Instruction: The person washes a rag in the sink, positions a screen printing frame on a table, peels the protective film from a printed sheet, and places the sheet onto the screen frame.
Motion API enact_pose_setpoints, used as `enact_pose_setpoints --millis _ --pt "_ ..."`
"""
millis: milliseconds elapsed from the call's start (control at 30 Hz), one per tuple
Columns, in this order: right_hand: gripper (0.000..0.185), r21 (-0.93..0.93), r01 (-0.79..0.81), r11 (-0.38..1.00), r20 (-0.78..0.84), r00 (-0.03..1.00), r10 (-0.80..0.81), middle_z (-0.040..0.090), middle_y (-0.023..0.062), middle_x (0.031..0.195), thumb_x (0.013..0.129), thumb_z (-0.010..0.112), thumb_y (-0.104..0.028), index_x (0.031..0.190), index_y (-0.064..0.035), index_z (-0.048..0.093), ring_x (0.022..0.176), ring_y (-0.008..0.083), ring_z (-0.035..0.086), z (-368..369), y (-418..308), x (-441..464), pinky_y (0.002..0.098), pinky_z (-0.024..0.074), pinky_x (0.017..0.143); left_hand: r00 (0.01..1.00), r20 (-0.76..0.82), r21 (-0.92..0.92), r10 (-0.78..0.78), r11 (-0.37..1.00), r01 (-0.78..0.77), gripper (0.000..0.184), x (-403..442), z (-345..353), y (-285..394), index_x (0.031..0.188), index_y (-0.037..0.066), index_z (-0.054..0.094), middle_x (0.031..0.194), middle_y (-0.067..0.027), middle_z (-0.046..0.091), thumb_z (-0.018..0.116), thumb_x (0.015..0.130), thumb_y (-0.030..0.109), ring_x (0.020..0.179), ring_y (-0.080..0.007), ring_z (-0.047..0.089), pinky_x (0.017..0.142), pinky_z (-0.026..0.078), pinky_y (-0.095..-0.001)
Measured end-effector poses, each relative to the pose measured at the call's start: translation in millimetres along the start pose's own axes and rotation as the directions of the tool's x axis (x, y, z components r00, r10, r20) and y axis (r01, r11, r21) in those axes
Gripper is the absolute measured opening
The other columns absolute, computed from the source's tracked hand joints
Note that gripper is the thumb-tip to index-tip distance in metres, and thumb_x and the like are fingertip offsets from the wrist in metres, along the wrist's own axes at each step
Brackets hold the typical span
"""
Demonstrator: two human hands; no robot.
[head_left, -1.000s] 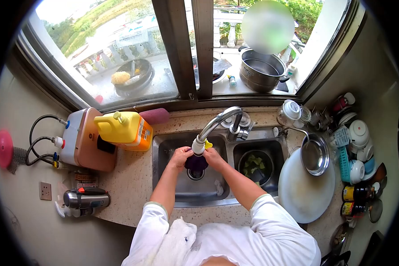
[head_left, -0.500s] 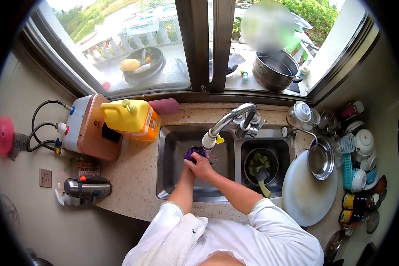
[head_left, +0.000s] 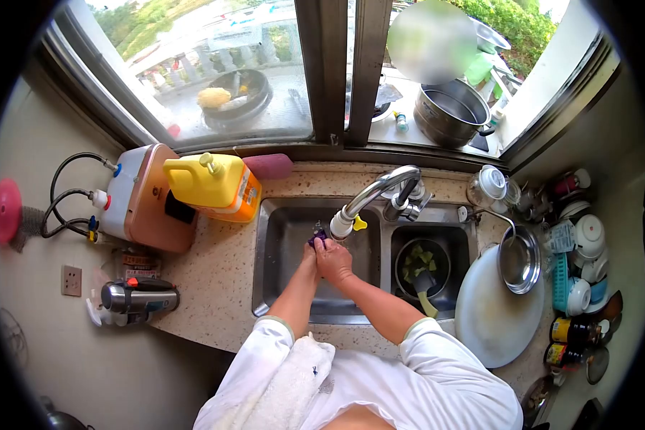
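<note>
Both my hands are together over the left basin (head_left: 283,269) of the steel sink, beside the spout of the faucet (head_left: 342,226). A crumpled purple cloth (head_left: 317,236) is squeezed between them, and only a small part of it shows past the fingers. My left hand (head_left: 308,256) is closed on it and partly hidden behind my right hand (head_left: 333,261), whose fingers also wrap round the cloth. What looks like water shows just beyond the cloth.
In the right basin stands a pot (head_left: 444,264) with green pieces and a green-handled tool (head_left: 427,297). A round white board (head_left: 498,322) and steel bowl (head_left: 516,269) lie to the right. A yellow jug (head_left: 218,188) and a pinkish box (head_left: 150,215) stand left.
My hands have drawn slightly nearer to me and closed tighter round the purple cloth, so less of it shows. The whole view has shifted slightly.
</note>
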State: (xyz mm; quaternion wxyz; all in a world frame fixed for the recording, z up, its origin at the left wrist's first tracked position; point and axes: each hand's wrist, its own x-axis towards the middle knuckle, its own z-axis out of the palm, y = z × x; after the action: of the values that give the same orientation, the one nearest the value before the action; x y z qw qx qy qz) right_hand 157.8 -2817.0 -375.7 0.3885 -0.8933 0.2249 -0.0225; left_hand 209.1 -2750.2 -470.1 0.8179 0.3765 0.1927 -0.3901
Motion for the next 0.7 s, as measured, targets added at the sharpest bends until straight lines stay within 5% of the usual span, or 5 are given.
enact_pose_setpoints --millis 267,333,400,567,700 --pt "0.025 0.457 -0.055 0.888 -0.168 0.975 0.147 0.064 0.0179 0.079 0.086 0.055 -0.025 0.084 -0.0007 0.062 0.073 0.0339 0.061 -1 95 58 0.0412 0.045 0.065 0.992 -0.118 0.426 -0.054 0.899 0.1 0.023 -29 13 20 0.101 0.0 0.059 0.095 -0.0091 0.065 0.046 0.09 0.017 0.092 -0.0255 0.063 0.075 0.052 -0.0478" --pt "0.022 0.865 -0.292 0.408 0.179 0.939 0.293 0.058 -0.0025 0.075 0.09 0.054 -0.02 0.089 -0.0002 0.064 0.067 0.0056 0.05 -36 54 41 0.0255 0.0392 0.056 0.954 -0.278 0.651 -0.111 0.708 0.273 0.065 -67 41 56 0.139 0.006 0.032 0.142 -0.0268 0.026 0.05 0.09 0.046 0.133 -0.0408 0.023 0.098 0.025 -0.0666" --pt "0.016 0.755 -0.24 0.61 0.19 0.971 0.147 0.058 -0.0021 0.072 0.086 0.057 -0.016 0.09 -0.0024 0.065 0.062 0.0072 0.05 -24 60 40 0.0238 0.0392 0.056 0.946 -0.165 0.331 -0.279 0.888 0.32 0.105 -48 27 53 0.144 0.002 0.0 0.146 -0.0311 -0.002 0.043 0.079 0.072 0.135 -0.0456 0.012 0.101 0.015 -0.0666" --pt "0.018 -0.042 0.604 0.796 -0.106 0.79 -0.604 0.063 0.0179 0.089 0.081 0.057 -0.012 0.092 0.0001 0.064 0.081 0.0296 0.063 -15 19 -15 0.0344 0.0495 0.074 0.969 0.228 0.269 -0.096 0.963 0.032 0.059 -29 29 49 0.127 0.0 0.041 0.121 -0.0178 0.051 0.041 0.093 0.048 0.112 -0.0297 0.051 0.097 0.039 -0.0484" --pt "0.028 0.632 -0.01 0.775 0.152 0.982 -0.111 0.066 0.0066 0.09 0.086 0.059 -0.017 0.112 -0.0053 0.06 0.081 0.0167 0.061 -23 62 -33 0.0274 0.0486 0.069 0.968 0.25 -0.012 -0.013 1.0 0.016 0.04 -58 34 61 0.122 0.002 0.046 0.12 -0.0151 0.054 0.038 0.097 0.033 0.11 -0.0314 0.053 0.097 0.041 -0.0486"
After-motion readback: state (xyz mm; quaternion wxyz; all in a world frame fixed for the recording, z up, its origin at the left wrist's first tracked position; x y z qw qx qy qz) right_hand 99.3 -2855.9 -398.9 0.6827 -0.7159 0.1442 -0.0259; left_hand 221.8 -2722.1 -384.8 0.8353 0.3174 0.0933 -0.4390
